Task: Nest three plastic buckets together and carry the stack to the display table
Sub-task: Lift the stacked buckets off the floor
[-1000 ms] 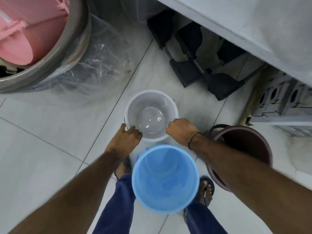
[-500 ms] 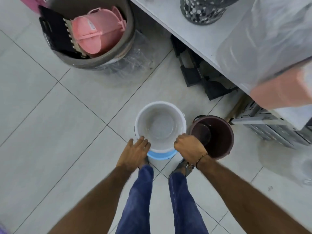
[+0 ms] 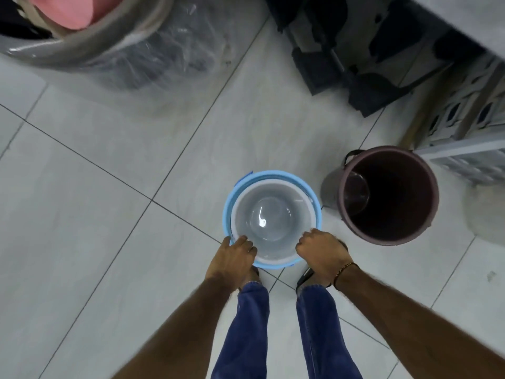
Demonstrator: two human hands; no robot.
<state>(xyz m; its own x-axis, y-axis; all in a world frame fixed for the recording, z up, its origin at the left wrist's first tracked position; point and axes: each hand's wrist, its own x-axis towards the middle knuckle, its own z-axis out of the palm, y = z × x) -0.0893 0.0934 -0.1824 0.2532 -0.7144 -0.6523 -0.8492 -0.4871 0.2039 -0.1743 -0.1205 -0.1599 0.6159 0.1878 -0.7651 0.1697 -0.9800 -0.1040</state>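
A white bucket sits nested inside a light blue bucket on the tiled floor in front of my feet. My left hand grips the near left rim of the white bucket, fingers curled over its edge. My right hand grips the near right rim in the same way. A dark maroon bucket stands upright on the floor just right of the pair, apart from both hands, its inside empty and dark.
A large grey tub wrapped in clear plastic, holding pink plasticware, stands at the far left. Black folded items lie under a table edge at the top right. Grey lattice crates sit at the far right.
The white bucket has dropped down into the blue one, so only the blue rim shows around it. Both hands stayed on the white rim. The view has tipped back down toward the floor.
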